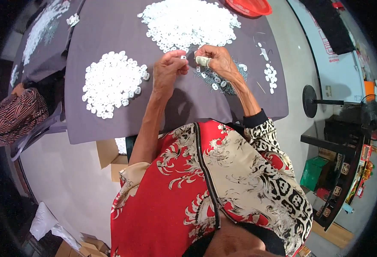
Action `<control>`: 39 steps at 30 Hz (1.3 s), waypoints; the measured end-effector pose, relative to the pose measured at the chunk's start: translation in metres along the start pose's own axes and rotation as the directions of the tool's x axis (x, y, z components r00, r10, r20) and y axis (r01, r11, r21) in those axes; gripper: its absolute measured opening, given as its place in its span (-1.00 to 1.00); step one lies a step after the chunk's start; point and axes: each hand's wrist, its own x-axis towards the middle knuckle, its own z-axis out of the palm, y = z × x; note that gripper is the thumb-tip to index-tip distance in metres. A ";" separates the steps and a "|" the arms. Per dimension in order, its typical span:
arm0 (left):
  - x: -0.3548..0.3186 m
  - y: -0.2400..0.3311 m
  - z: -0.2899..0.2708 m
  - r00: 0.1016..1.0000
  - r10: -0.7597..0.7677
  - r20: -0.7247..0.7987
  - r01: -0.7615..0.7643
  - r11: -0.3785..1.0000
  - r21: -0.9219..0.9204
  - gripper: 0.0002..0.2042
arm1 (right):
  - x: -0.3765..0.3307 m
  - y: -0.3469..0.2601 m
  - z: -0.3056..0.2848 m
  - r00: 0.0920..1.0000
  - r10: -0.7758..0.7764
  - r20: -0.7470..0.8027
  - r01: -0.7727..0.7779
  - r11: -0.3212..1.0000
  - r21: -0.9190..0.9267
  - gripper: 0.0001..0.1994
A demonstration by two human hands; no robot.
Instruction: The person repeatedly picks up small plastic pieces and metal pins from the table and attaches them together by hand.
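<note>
My left hand (166,72) is closed in a pinch on a small white plastic piece (183,57), held over the table. Just to its right, my right hand (220,63) is also pinched closed; what sits between its fingertips is too small to make out. A pale wrapping (203,61) covers one of its fingers. Under and beside the right hand lies a pile of thin, dark metal pins (228,87) with several white pieces on it. Beyond both hands spreads a large heap of white plastic pieces (190,21). Another pile of such pieces (111,83) lies to the left.
A few white pieces (270,78) lie near the right edge of the grey-covered table (145,124). A red basket (250,6) stands at the far right. At a second table on the left is another person in a striped garment (17,115). A cardboard box (107,154) stands below the front edge.
</note>
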 end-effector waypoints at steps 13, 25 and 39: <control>0.002 -0.001 0.012 0.988 -0.078 0.131 0.064 0.992 0.108 -0.88 | -0.008 -0.005 -0.006 0.999 -0.050 0.014 0.051 0.998 -0.028 -0.93; 0.002 -0.014 0.015 0.998 0.005 0.066 -0.030 0.926 0.377 -0.89 | -0.013 0.003 -0.014 0.997 -0.070 -0.039 0.066 0.993 -0.094 -0.91; 0.006 0.015 0.028 0.975 -0.123 0.186 0.126 0.992 -0.006 -0.85 | -0.021 -0.026 -0.016 0.968 -0.198 -0.153 0.202 0.979 0.013 -0.86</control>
